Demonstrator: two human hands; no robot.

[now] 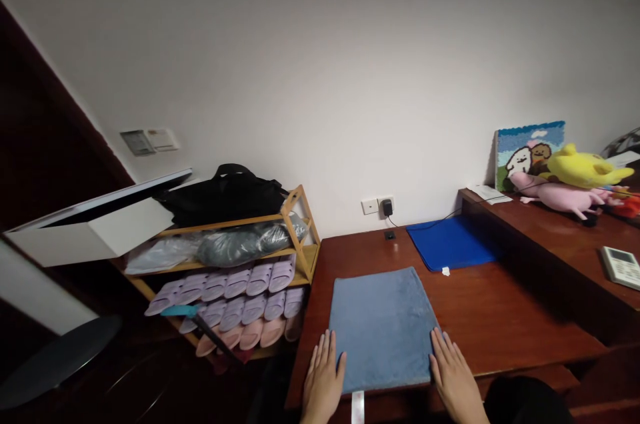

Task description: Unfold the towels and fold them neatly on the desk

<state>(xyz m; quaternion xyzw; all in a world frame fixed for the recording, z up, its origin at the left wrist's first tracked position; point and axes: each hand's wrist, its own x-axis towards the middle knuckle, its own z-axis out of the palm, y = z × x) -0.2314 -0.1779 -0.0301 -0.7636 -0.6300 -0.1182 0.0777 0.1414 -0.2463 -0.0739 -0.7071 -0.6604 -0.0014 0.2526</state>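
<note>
A grey-blue plush cloth (385,331) lies flat on the reddish-brown desk (525,317), with a white tag (358,407) hanging at its front edge. My left hand (325,374) rests flat at the cloth's lower left edge, fingers extended. On the opposite side, my right hand (453,371) lies with fingers spread, its fingertips touching the right edge. Neither hand grips anything. Farther back on the desk is a bright blue folded cloth (453,242) with a small white tag.
Left of the desk stands a wooden rack (303,257) with slippers (250,281), a black bag (230,197) and a white box (90,234). A raised ledge at right bears plush toys (565,194), a picture (530,144) and a white remote-like device (621,266). A charger (387,208) is plugged into the wall.
</note>
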